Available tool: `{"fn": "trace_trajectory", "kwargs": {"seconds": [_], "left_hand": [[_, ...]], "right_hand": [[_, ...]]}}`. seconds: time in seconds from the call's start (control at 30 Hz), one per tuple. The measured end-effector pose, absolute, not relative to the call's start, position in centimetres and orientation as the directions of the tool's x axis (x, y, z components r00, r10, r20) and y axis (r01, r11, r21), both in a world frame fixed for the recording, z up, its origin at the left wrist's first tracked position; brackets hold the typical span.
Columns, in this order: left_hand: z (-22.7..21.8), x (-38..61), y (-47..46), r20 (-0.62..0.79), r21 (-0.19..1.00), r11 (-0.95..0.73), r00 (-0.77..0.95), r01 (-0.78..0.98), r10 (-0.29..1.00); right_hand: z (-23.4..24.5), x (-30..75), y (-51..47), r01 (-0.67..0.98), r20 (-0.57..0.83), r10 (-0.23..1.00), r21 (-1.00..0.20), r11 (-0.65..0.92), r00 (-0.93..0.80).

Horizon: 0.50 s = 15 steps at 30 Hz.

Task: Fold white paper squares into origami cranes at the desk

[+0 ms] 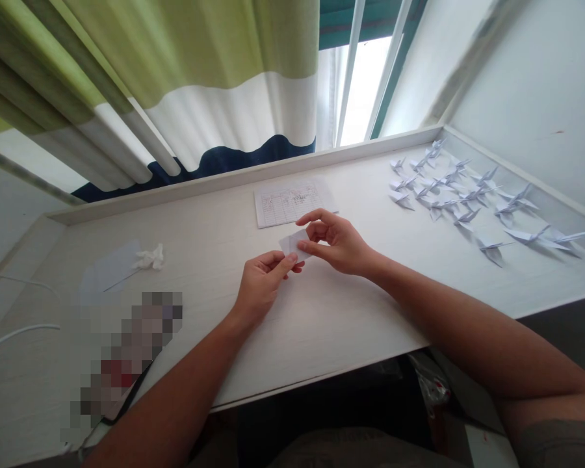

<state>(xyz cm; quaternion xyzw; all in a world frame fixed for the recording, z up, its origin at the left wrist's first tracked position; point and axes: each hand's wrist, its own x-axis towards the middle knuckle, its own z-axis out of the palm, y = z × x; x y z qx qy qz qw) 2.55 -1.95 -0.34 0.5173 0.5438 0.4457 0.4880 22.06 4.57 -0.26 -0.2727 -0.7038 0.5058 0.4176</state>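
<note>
A small folded white paper piece [292, 244] is held just above the white desk [322, 312], near its middle. My left hand [262, 283] pinches the paper's lower left edge between thumb and fingers. My right hand [334, 242] pinches its right side, fingers curled over the top. Both hands are closed on the same piece. Part of the paper is hidden behind my fingers.
Several folded white paper cranes [461, 195] stand in rows at the desk's right back. A printed sheet [287, 203] lies behind my hands. A crumpled white scrap [149, 259] on a pale sheet lies at the left. White cables [14, 333] run along the left edge. A striped curtain [175, 84] hangs behind.
</note>
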Motion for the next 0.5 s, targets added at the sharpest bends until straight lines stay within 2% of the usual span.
{"fn": "trace_trajectory", "kwargs": {"seconds": [0.33,0.5], "left_hand": [[-0.2,3.2,-2.4,-0.098,0.995,0.098,0.115,0.004,0.989],[-0.5,3.1,-2.3,-0.098,0.992,0.11,0.182,-0.059,0.978]], "right_hand": [[0.0,21.8,4.1,-0.143,0.354,0.794,-0.934,0.327,-0.494],[0.5,21.8,3.4,-0.185,0.286,0.782,-0.958,0.219,-0.554]]}}
